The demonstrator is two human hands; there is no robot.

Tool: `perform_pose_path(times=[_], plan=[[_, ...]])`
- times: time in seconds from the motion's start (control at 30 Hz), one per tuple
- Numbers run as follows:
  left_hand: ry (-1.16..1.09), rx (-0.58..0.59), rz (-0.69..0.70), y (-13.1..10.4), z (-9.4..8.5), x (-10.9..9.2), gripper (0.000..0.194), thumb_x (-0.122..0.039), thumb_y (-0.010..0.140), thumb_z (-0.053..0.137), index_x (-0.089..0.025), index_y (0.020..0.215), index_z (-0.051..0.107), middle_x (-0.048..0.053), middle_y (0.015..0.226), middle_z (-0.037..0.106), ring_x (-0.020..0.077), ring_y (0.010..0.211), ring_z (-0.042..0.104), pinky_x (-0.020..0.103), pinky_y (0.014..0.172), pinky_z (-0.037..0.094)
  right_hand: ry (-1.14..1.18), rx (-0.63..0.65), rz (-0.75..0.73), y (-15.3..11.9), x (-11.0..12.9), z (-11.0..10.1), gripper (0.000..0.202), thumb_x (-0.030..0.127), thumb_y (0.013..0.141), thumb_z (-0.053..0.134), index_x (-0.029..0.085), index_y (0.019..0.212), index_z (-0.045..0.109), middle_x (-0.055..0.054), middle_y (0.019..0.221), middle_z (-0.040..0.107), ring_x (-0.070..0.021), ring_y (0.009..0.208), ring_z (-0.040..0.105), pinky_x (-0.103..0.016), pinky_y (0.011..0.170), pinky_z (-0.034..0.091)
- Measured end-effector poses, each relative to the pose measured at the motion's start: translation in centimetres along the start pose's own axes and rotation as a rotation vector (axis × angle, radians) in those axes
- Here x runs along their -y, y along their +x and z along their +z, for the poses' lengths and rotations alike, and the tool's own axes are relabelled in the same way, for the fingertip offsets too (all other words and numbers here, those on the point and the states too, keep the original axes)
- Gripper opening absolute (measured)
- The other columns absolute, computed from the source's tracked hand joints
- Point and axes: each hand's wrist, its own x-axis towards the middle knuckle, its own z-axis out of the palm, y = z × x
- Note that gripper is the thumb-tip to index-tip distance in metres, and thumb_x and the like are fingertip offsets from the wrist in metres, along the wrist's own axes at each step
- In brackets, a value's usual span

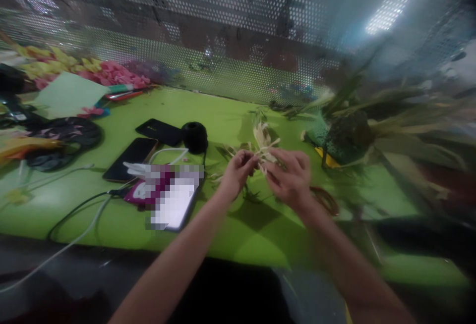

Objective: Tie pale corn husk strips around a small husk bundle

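Note:
A bundle of pale, dry husk strips stands up between my hands above the green table. My left hand is closed, its thumb and fingers pinching the bundle's lower part. From the right, my right hand has its bent fingers pressed round the same husk. Their fingertips nearly meet, and the exact grip is partly hidden. Loose pale strips lie beside my left hand. Close to my right wrist is a brownish ring.
Left of my hands are a black thread spool, two dark phones, a lit device, a magenta packet and cables. Leafy husks spread at the right. A perforated metal panel rises behind.

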Motion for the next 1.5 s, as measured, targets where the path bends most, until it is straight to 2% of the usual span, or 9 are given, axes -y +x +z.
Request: perform_pose_path(times=[0.1, 0.37, 0.53, 0.87, 1.0, 1.1, 1.27, 1.4, 1.5], plan=[[0.101, 0.034, 0.036, 0.0, -0.1, 0.1, 0.025, -0.041, 0.085, 0.067, -0.018, 0.084, 0.060, -0.001, 0.072, 0.059, 0.0094, 0.062, 0.047, 0.024, 0.059, 0.035, 0.055, 0.034, 0.040, 0.2, 0.0, -0.3, 0.017, 0.020, 0.083, 0.070, 0.031, 0.096, 0.071, 0.000, 0.114, 0.075, -0.0243, 0.101, 0.061, -0.043, 0.090, 0.042], [0.151, 0.129, 0.012, -0.3, 0.0, -0.1, 0.020, -0.038, 0.087, 0.065, -0.019, 0.090, 0.065, 0.002, 0.082, 0.063, 0.0123, 0.075, 0.053, 0.026, 0.072, 0.041, 0.645, 0.092, 0.724, 0.9, -0.7, -0.1, 0.003, 0.025, 0.080, 0.069, 0.023, 0.082, 0.070, -0.001, 0.082, 0.071, -0.0193, 0.081, 0.063, -0.036, 0.077, 0.050], [0.124, 0.170, -0.016, -0.6, 0.2, -0.5, 0.024, -0.041, 0.085, 0.067, -0.018, 0.092, 0.064, 0.002, 0.086, 0.062, 0.0124, 0.078, 0.055, 0.026, 0.074, 0.042, 0.901, 0.143, 0.935, 0.8, -1.0, 0.3, 0.009, 0.027, 0.074, 0.073, 0.020, 0.076, 0.068, 0.001, 0.070, 0.066, -0.0141, 0.067, 0.059, -0.028, 0.065, 0.049], [0.092, 0.118, -0.024, -0.3, 0.0, 0.1, 0.021, -0.037, 0.083, 0.068, -0.017, 0.090, 0.064, 0.002, 0.086, 0.063, 0.0123, 0.078, 0.055, 0.026, 0.074, 0.042, 0.995, 0.182, 0.923, 1.2, -0.9, 0.0, 0.021, 0.034, 0.073, 0.079, 0.019, 0.084, 0.069, 0.000, 0.076, 0.069, -0.0136, 0.068, 0.060, -0.027, 0.064, 0.051], [0.172, 0.148, -0.007, -0.3, 0.0, 0.1, 0.017, -0.033, 0.084, 0.066, -0.017, 0.089, 0.065, 0.001, 0.083, 0.064, 0.0126, 0.076, 0.054, 0.026, 0.072, 0.041, 0.952, 0.139, 0.897, 1.0, -1.1, 0.2, 0.023, 0.035, 0.076, 0.077, 0.021, 0.092, 0.070, -0.001, 0.083, 0.069, -0.0135, 0.071, 0.061, -0.027, 0.066, 0.052], [0.197, 0.163, -0.010, -0.2, 0.0, 0.1, 0.015, -0.031, 0.082, 0.068, -0.017, 0.086, 0.066, 0.001, 0.080, 0.064, 0.0124, 0.073, 0.054, 0.026, 0.071, 0.039, 1.008, 0.080, 0.899, 0.8, -1.3, 0.6, 0.037, 0.033, 0.072, 0.080, 0.022, 0.105, 0.065, -0.003, 0.094, 0.070, -0.0155, 0.079, 0.064, -0.030, 0.072, 0.055], [0.177, 0.156, -0.025, -0.3, -0.1, 0.1, 0.016, -0.032, 0.081, 0.069, -0.017, 0.089, 0.067, 0.002, 0.084, 0.067, 0.0133, 0.077, 0.057, 0.028, 0.076, 0.042, 1.049, 0.061, 0.956, 0.6, -1.6, 1.1, 0.040, 0.028, 0.073, 0.075, 0.024, 0.110, 0.061, -0.001, 0.086, 0.068, -0.0161, 0.078, 0.064, -0.032, 0.073, 0.056], [0.073, 0.201, -0.047, -0.5, 0.0, -0.5, 0.015, -0.031, 0.082, 0.069, -0.017, 0.087, 0.066, 0.002, 0.084, 0.066, 0.0127, 0.079, 0.059, 0.029, 0.080, 0.045, 0.984, 0.074, 0.935, 0.4, -1.9, 1.2, 0.043, 0.026, 0.076, 0.071, 0.022, 0.116, 0.058, 0.001, 0.078, 0.062, -0.0149, 0.070, 0.060, -0.031, 0.068, 0.055], [0.010, 0.222, -0.108, -0.7, -0.1, -0.8, 0.017, -0.033, 0.081, 0.072, -0.018, 0.086, 0.067, 0.002, 0.085, 0.066, 0.0125, 0.080, 0.060, 0.030, 0.082, 0.046, 0.726, 0.030, 0.777, 0.3, -1.8, 1.0, 0.066, 0.025, 0.076, 0.074, 0.025, 0.137, 0.046, -0.006, 0.104, 0.064, -0.0180, 0.078, 0.062, -0.037, 0.072, 0.056]])
